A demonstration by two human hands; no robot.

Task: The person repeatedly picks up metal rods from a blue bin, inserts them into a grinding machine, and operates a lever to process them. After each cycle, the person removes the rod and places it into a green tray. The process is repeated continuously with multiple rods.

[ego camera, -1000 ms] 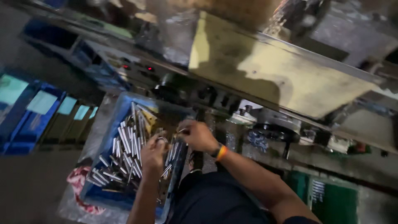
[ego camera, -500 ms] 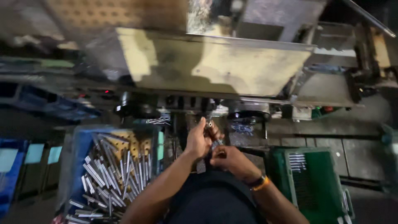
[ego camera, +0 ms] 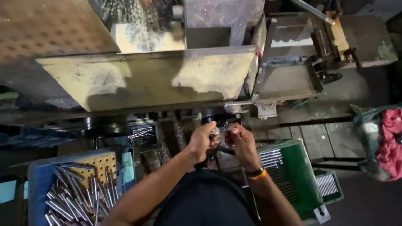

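Fingers of the left hand are curling shut around a small shiny metal part, and the right hand is pinching the same part from the other side, thumbs nearly meeting. Both forearms are reaching forward and converging, wrists bent, just under the front edge of the grey machine. An orange wristband is circling the right wrist. A blue crate of metal rods is sitting at lower left; a green tray is lying at right.
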